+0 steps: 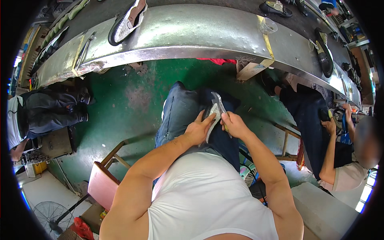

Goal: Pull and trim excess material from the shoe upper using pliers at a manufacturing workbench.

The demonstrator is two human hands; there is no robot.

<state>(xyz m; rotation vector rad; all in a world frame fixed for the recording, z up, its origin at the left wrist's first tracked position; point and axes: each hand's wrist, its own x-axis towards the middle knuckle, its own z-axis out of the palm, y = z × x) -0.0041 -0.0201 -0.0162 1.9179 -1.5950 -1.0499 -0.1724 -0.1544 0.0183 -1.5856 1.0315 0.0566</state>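
left hand (197,131): fingers grasping pale shoe (215,109) over lap (180,110) | right hand (236,125): fingers clenched round metal tool (219,101) beside it | bench (200,30) ahead carries another shoe (129,25)

Left grip (196,131) splayed, right grip (235,125) curled, forearms (170,149) angled inward

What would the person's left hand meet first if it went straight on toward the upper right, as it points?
The left hand would likely meet the white shoe, which it appears to touch. Beyond looks to be the metal tool in the right hand, though depth is unclear.
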